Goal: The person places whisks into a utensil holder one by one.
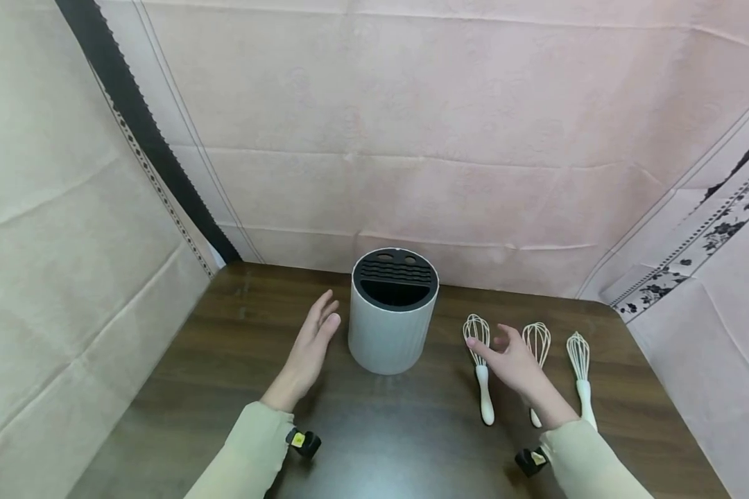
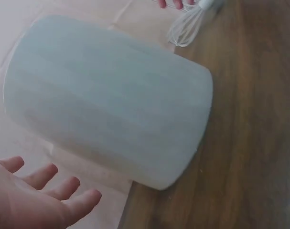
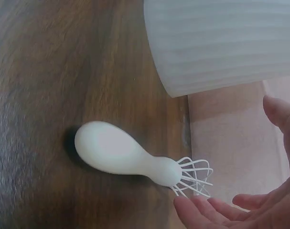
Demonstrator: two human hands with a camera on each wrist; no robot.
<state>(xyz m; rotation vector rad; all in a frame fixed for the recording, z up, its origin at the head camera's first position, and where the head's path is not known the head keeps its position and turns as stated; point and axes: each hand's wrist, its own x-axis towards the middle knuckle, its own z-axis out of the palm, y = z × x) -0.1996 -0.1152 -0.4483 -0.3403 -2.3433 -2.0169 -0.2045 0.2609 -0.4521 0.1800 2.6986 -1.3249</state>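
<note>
A white ribbed utensil holder [image 1: 392, 333] with a black slotted top [image 1: 397, 274] stands upright near the back of the table. My left hand [image 1: 308, 346] hovers at its left side, fingers extended and apart from it. In the left wrist view, the holder's wall fills the middle, beyond my fingers [image 2: 82, 202]. My right hand [image 1: 513, 359] is over the leftmost white whisk [image 1: 483, 391], thumb and fingers spread around its wire head; the right wrist view shows its handle [image 3: 111, 150]. Whether the fingers touch the wires I cannot tell. A second whisk [image 1: 537, 339] is partly hidden behind this hand.
A third whisk [image 1: 578, 357] lies at the right, its handle end by my right sleeve [image 1: 589, 457]. Pale cloth [image 1: 412, 138] hangs behind and on both sides of the dark wooden table [image 1: 374, 430]. Each wrist wears a small black camera.
</note>
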